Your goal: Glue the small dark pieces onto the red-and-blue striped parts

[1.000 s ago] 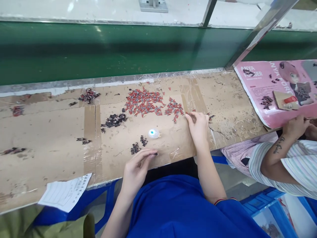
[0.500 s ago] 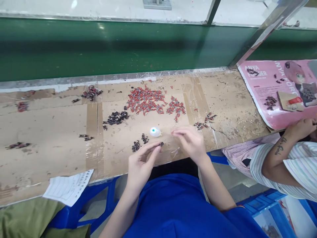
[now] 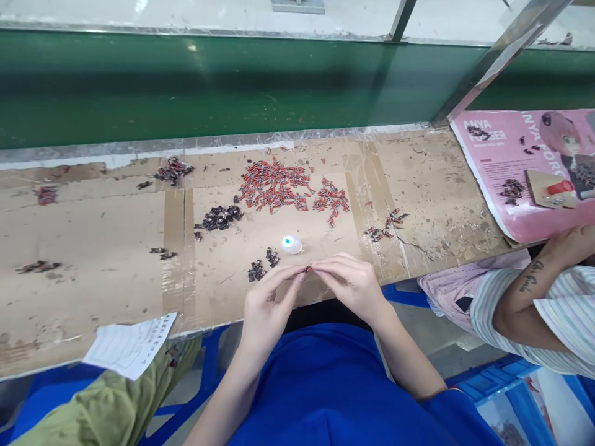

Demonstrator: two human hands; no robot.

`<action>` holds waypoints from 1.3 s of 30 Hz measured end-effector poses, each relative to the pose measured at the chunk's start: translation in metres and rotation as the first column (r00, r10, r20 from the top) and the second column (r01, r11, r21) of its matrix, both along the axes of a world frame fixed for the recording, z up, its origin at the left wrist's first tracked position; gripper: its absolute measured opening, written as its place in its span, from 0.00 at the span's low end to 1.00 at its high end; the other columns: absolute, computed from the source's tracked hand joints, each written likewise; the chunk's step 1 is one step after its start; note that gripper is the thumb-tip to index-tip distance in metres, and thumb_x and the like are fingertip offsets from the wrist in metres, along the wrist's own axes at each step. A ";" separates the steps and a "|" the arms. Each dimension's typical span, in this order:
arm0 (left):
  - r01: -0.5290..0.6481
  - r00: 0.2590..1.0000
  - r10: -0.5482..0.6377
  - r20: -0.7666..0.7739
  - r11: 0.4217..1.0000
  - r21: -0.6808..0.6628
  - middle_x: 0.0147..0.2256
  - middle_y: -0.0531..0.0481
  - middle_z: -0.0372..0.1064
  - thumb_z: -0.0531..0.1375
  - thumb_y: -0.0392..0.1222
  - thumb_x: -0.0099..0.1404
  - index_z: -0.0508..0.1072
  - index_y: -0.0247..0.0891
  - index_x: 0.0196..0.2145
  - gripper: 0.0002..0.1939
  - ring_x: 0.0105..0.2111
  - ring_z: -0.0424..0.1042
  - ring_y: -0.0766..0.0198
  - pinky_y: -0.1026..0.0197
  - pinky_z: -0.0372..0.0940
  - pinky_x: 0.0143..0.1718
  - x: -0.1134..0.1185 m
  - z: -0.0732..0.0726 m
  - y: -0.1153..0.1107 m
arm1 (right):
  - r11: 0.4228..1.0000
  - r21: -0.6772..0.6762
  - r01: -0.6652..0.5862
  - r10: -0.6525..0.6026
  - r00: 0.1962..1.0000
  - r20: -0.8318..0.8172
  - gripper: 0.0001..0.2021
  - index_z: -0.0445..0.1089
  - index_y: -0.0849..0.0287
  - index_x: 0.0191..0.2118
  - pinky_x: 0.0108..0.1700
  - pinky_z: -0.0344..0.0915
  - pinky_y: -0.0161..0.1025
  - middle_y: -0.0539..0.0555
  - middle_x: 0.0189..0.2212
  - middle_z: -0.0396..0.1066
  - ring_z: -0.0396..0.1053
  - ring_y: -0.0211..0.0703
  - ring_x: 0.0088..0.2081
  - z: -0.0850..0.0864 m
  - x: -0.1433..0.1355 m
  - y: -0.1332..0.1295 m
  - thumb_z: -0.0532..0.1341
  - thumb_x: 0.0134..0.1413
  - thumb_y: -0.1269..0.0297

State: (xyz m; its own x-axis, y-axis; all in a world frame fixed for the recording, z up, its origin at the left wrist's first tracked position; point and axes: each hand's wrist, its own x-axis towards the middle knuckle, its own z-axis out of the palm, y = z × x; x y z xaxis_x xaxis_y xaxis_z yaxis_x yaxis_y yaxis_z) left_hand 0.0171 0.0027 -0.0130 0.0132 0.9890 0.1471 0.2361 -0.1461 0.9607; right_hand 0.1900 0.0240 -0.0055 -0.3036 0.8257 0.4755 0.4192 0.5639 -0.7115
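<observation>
My left hand [image 3: 270,298] pinches a small dark part [image 3: 307,269] at the table's front edge. The fingertips of my right hand [image 3: 352,282] meet it from the other side, closed on a tiny reddish piece at the same spot. Just beyond my fingers lies a white round container [image 3: 291,244] with a blue dot. Small black parts [image 3: 256,271] sit left of it. Farther back spreads a large pile of red parts [image 3: 274,184], with a smaller red group [image 3: 331,199] on its right and a black pile [image 3: 219,218] on its left.
The cardboard-covered table [image 3: 111,248] carries other small clusters. A paper sheet [image 3: 130,345] overhangs its front edge at left, above a person's green-clad leg [image 3: 116,402]. At right, another person's forearm [image 3: 525,288] is near a pink poster [image 3: 502,155]. A green panel [image 3: 209,87] runs behind.
My right hand has moved left and down, bringing its fingertips against the part in my left hand. The green-clad leg at lower left has shifted right.
</observation>
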 end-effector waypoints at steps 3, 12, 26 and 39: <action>0.013 0.999 -0.013 -0.043 1.000 0.008 0.38 0.47 0.79 0.62 0.39 0.65 0.80 0.41 0.39 0.07 0.40 0.78 0.59 0.58 0.75 0.42 -0.002 -0.001 0.000 | 1.000 0.003 -0.016 0.015 0.997 0.080 0.09 0.77 0.60 0.42 0.40 0.77 0.41 0.57 0.35 0.81 0.78 0.44 0.36 0.001 -0.001 -0.002 0.59 0.63 0.73; 0.050 0.996 -0.049 -0.079 0.999 0.014 0.38 0.48 0.79 0.62 0.38 0.65 0.79 0.41 0.39 0.06 0.39 0.78 0.61 0.59 0.74 0.43 -0.004 -0.006 0.000 | 0.990 -0.139 0.021 -0.010 0.997 0.079 0.09 0.78 0.59 0.40 0.40 0.76 0.40 0.56 0.34 0.81 0.77 0.44 0.36 0.002 -0.002 -0.006 0.59 0.63 0.72; -0.013 0.991 0.049 0.125 0.962 -0.273 0.32 0.47 0.79 0.63 0.43 0.62 0.78 0.37 0.36 0.08 0.32 0.79 0.62 0.63 0.74 0.38 0.004 -0.004 -0.008 | 0.918 -0.390 0.070 -0.166 0.961 -0.219 0.07 0.78 0.56 0.39 0.37 0.76 0.35 0.52 0.32 0.79 0.77 0.39 0.32 -0.012 -0.010 -0.016 0.64 0.55 0.69; -0.162 0.976 0.174 -0.130 0.982 0.097 0.44 0.43 0.78 0.62 0.39 0.65 0.74 0.38 0.40 0.06 0.46 0.77 0.57 0.53 0.72 0.50 -0.003 -0.005 -0.004 | 0.801 -0.358 0.480 -0.522 0.853 -0.025 0.06 0.79 0.56 0.34 0.39 0.77 0.44 0.54 0.31 0.81 0.78 0.45 0.31 -0.025 0.059 0.004 0.66 0.52 0.62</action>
